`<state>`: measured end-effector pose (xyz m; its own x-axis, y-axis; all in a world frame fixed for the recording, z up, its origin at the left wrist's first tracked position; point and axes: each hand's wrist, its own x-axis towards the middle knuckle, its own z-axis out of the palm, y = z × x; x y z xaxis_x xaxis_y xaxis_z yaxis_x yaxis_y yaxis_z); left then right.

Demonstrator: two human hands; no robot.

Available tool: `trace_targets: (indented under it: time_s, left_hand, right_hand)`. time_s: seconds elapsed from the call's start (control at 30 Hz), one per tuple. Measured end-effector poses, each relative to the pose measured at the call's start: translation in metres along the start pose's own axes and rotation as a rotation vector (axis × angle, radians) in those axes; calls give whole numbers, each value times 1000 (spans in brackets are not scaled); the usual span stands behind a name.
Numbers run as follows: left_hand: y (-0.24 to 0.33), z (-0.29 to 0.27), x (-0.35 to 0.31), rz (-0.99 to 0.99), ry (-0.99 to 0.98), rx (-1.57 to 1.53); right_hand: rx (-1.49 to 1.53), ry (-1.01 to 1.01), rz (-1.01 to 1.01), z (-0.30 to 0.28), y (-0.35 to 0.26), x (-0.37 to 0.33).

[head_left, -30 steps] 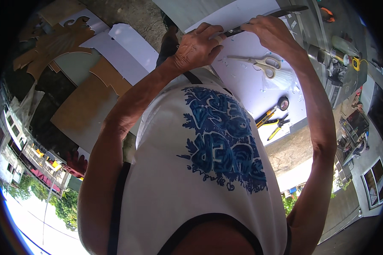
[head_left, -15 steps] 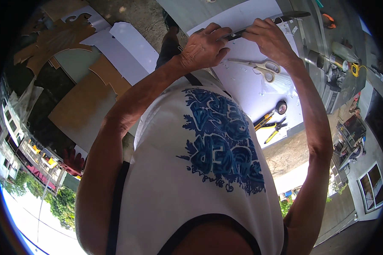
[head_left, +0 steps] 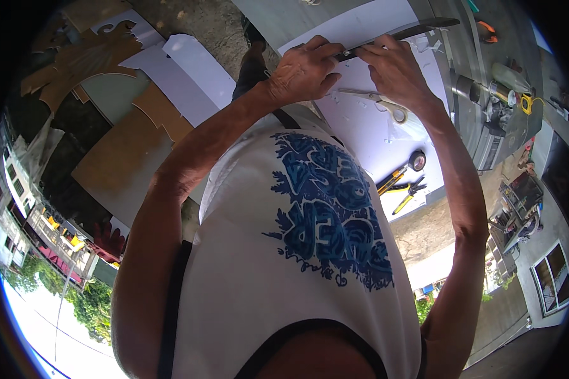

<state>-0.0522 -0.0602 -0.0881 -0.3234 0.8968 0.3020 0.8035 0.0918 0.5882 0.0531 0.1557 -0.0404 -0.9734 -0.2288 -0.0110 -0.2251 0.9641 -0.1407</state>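
Observation:
A long, narrow dark strip [head_left: 417,29] with a curved, tapering right end lies across a white sheet [head_left: 360,120] on the table; its exact kind I cannot make out. Its left end is in the curled fingers of my left hand [head_left: 305,68], with the thumb standing apart below. My right hand [head_left: 395,68] grips the strip a little farther along, close to the left one. White-handled scissors [head_left: 395,112] lie just below my right hand, which partly covers them. Small white scraps [head_left: 431,45] lie near the strip's right part.
A roll of black tape [head_left: 417,160], a yellow-and-black cutter [head_left: 392,180] and yellow-handled pliers [head_left: 408,196] lie on the sheet's near part. Toward the right are a yellow tape measure [head_left: 528,103] and an orange-handled tool [head_left: 487,30]. Cut brown boards [head_left: 123,161] are on the left.
My right hand has slid left along the strip toward my left hand, uncovering more of the strip's right part and covering more of the scissors. The left hand has hardly moved.

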Motion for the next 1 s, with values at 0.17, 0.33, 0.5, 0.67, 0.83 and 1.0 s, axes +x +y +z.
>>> trace_targets:
  time_s: [0.17, 0.33, 0.5, 0.67, 0.83, 1.0]
  left_hand:
    - [0, 3, -1, 15, 3, 8]
    - [0, 5, 0, 31, 12, 21]
    - [-1, 8, -2, 44, 30, 46]
    - [-2, 9, -3, 42, 22, 51]
    - [-8, -4, -8, 126, 134, -82]
    - [-16, -21, -23, -286, 123, -233]
  right_hand:
    - [38, -41, 61, -3, -7, 2]
    - [135, -138, 65, -1, -2, 3]
    - [138, -148, 90, -6, -4, 5]
    - [68, -128, 93, -2, -3, 3]
    - [-147, -203, 257, 3, -29, 20]
    - [-20, -85, 251, 8, -20, 18]
